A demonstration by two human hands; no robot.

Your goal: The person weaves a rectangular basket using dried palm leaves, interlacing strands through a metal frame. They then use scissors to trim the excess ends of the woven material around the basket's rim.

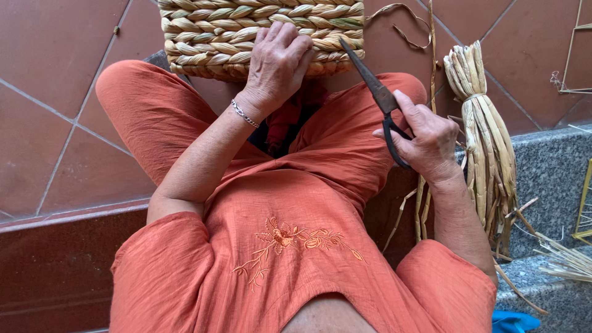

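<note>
The left hand (277, 61) lies flat over the near wall of the woven basket (246, 31) at twelve o'clock, fingers curled over the braided rim, apparently pressing it against the knees to steady it. The right hand (425, 139), at three o'clock, is closed around the handles of dark scissors (376, 92); the blades point to eleven o'clock, tip touching or just beside the basket's right corner, seemingly placed for trimming. Whether the blades are parted cannot be told. A tied bundle of dried reed (487, 129) stands just beside the right hand, within easy reach. Loose strands (561, 259) lie on the grey stone step (549, 160) at four o'clock.
</note>
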